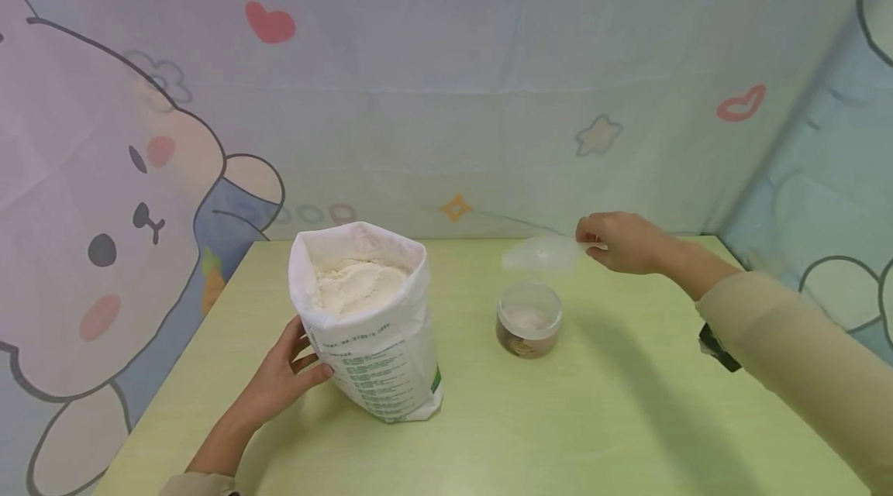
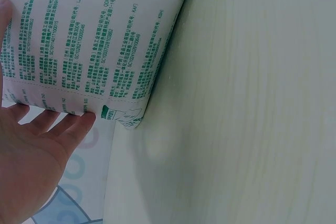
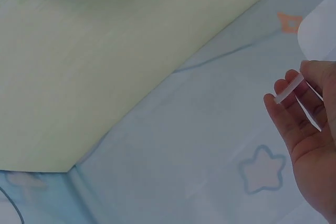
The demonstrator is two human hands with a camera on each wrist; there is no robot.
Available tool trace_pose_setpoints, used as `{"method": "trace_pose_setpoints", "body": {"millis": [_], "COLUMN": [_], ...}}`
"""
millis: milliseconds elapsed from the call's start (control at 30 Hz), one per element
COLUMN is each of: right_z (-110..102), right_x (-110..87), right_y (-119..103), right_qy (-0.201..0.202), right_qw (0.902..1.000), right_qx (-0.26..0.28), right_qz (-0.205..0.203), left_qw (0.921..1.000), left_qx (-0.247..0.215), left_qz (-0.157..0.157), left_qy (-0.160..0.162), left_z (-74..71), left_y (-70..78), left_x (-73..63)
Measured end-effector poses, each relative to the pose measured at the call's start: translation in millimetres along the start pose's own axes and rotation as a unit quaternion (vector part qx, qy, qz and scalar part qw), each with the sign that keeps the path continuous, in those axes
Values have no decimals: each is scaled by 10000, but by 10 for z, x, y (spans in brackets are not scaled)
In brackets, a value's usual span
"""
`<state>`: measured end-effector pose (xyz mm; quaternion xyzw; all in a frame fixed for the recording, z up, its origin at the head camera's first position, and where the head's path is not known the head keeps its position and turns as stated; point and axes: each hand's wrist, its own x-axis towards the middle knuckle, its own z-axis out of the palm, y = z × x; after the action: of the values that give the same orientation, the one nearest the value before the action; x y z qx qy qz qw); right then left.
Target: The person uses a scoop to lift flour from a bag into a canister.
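Observation:
An opened white bag of flour [image 1: 377, 356] stands upright on the table, filled with pale powder near its rim. My left hand [image 1: 282, 372] holds the bag's left side, the thumb on its printed front. In the left wrist view the fingertips of the left hand [image 2: 37, 156] meet the bag's edge, beside rows of green print. Pinched by its handle, a translucent scoop [image 1: 540, 253] extends leftward from my right hand [image 1: 624, 242]. It is raised above and behind a clear round jar [image 1: 529, 322], which has some whitish contents. The right wrist view shows the handle between thumb and fingers.
The light yellow-green table [image 1: 502, 434] reaches back to a cloth backdrop [image 1: 446, 93] printed with hearts, stars and a cartoon animal. The jar stands to the right of the bag. Shadow from my right arm falls across the table's right side.

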<state>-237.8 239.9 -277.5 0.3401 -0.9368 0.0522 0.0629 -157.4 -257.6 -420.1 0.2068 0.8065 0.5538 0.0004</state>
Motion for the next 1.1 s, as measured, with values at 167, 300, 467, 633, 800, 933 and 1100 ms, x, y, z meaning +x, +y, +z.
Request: {"method": "trace_pose_setpoints", "body": {"millis": [167, 300, 467, 633, 800, 933, 1100], "right_z": [-193, -358, -530, -706, -833, -916, -1009], "right_x": [129, 232, 361, 488, 611, 698, 804], "right_y": [-65, -135, -237, -384, -514, -619, -771], "right_qy": [122, 193, 384, 406, 503, 567, 631], "right_qw": [9999, 9996, 9988, 9984, 9976, 9965, 9946], "right_qx": [-50, -122, -175, -175, -163, -162, -238], "right_qz": [-82, -142, -235, -340, -449, -597, -787], "left_qw": [10000, 10000, 9999, 9999, 9999, 9999, 10000], "left_qx": [2, 1, -38, 1, 0, 4, 56], "left_qz": [0, -51, -84, -129, -147, -114, -71], "left_qy": [0, -13, -46, -31, -29, -18, -2], "left_z": [-2, -4, -3, -1, 0, 0, -3], "left_y": [17, 17, 30, 29, 29, 30, 21], "left_x": [2, 5, 3, 4, 5, 4, 4]}}
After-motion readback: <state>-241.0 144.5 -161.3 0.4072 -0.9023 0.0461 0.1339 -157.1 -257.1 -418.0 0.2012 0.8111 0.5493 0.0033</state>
